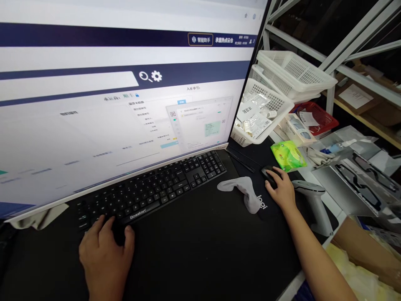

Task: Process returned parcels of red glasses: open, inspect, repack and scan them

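My left hand (pixel 105 253) rests at the near left end of a black keyboard (pixel 156 188), fingers loosely spread on its lower keys and edge. My right hand (pixel 282 188) lies over a black mouse (pixel 268 173), fingers curved around it. Both sit on a black desk mat (pixel 200 246). A large monitor (pixel 119 96) with a blue and white page fills the upper left, just behind the keyboard. A grey sock-like cloth (pixel 246 190) lies between keyboard and mouse.
White mesh baskets (pixel 282 79) with packets stand at the right of the screen, a red basket (pixel 322 117) behind. A green tissue pack (pixel 286 154), a grey handheld scanner (pixel 315 200), packaged glasses (pixel 360 179) and a cardboard box (pixel 363 251) crowd the right side.
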The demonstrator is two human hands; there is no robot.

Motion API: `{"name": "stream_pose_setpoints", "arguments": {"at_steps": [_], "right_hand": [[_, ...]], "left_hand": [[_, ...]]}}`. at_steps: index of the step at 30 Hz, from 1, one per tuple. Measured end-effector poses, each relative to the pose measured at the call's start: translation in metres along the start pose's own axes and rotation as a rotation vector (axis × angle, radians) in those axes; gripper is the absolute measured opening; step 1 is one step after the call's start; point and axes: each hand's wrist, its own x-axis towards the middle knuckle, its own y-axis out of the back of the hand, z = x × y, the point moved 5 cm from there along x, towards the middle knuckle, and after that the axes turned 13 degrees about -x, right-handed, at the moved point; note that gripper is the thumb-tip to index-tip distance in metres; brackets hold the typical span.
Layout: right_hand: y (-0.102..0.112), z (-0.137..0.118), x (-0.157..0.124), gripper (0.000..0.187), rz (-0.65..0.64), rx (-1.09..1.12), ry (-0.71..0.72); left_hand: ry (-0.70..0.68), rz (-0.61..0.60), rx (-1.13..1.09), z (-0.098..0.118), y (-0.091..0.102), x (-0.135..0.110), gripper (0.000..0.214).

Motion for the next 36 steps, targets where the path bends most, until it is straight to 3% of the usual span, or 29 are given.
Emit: {"name": "stream_pose_setpoints", "arguments": {"at_steps": [36], "right_hand": [[0.0015, -0.0029, -0.0012, 0.038, 0.018, 0.034, 0.018]], "left_hand": [[0.036, -0.017, 0.007, -0.0027, -0.0001, -0.0015, 0.052]]}}
